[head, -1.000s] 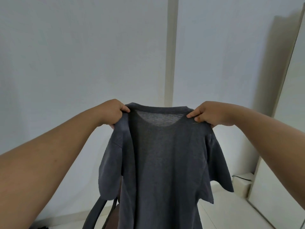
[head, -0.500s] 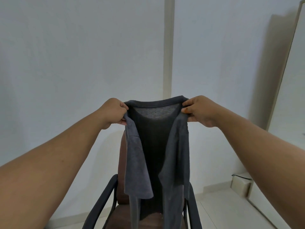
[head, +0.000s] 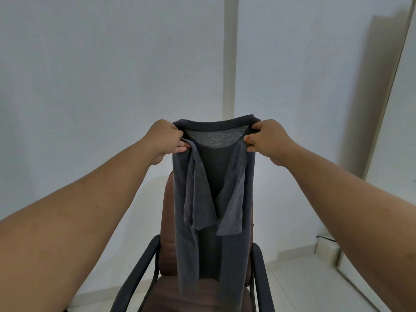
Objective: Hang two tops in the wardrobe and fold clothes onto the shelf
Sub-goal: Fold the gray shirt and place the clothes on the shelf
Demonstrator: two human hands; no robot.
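A dark grey T-shirt [head: 213,251] hangs in front of me, held up at arm's length by its shoulders. My left hand [head: 166,138] pinches the left side by the collar and my right hand [head: 265,137] pinches the right side. Both sides of the shirt are folded inward, so the two sleeves lie over its middle and the shirt forms a narrow strip. Its lower end drapes down onto the chair seat.
A brown office chair [head: 167,251] with black armrests stands right behind and below the shirt, against a white wall. A tall white panel [head: 396,136], perhaps a door, leans in at the right edge. A small white box [head: 326,249] sits on the floor at the right.
My hands have drawn closer together, and the shirt's sides and sleeves have folded inward over its middle. The shirt now hangs narrow and straight, and the view has tipped down to show the chair.
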